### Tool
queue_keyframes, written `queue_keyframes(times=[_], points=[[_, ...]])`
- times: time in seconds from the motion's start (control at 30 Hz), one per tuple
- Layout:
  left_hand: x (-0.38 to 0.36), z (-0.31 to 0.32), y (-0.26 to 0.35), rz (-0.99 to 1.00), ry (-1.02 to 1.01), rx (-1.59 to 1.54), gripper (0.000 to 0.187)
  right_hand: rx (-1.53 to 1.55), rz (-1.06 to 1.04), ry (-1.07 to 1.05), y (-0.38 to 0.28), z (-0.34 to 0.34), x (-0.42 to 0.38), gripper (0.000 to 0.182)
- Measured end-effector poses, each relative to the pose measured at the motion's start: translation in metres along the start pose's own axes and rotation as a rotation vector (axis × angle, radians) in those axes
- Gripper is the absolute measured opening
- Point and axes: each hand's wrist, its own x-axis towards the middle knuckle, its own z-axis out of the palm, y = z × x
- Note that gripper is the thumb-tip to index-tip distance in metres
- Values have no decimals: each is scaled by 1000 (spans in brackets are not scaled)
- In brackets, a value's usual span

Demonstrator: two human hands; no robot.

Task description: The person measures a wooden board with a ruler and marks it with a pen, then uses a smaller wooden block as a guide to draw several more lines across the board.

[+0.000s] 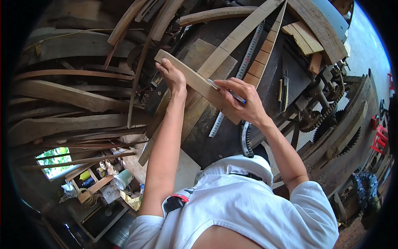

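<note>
My left hand (172, 76) grips the upper-left end of a pale wooden board (186, 74), its thumb lying on the board's face. My right hand (244, 99) is closed around a pen (236, 96) with a blue end, its tip at the board near the middle. The board slants across a dark worktable (199, 145). Beneath it passes a steel ruler (250, 53), showing on both sides. Long pale strips with cross lines, such as this wooden strip (238, 39), lie beyond the board. To the right of my right hand rests a utility knife (284, 92).
Curved planks (66, 95) are stacked at the left. A black ridged handle (245, 141) is near the table's front edge. Chain machinery (321, 118) and a toothed blade (352, 143) stand at the right. Wood offcuts (302, 37) lie at the upper right.
</note>
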Motion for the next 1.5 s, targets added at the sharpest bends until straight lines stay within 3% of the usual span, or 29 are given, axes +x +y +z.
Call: queue_keyframes(times=[0.9, 1.1, 1.23, 1.37, 1.43, 1.5], points=[[1, 1, -4, 12, 6, 3, 81, -169, -104, -55, 4, 8, 23, 34], [-1, 4, -3, 98, 67, -2, 71, -108, -49, -35, -1, 7, 15, 30], [-1, 4, -4, 93, 54, -18, 72, -130, -145, 2, 8, 21, 36, 32], [3, -1, -5, 65, -23, -100, 75, 27, -10, 42, 0, 9, 36, 24], [7, -6, -16, 42, 57, -69, 77, 31, 180, 5, -16, -18, 40, 24], [-3, -30, -2, -8, 28, -118, 79, -380, -229, 125, 3, -41, 58, 28]])
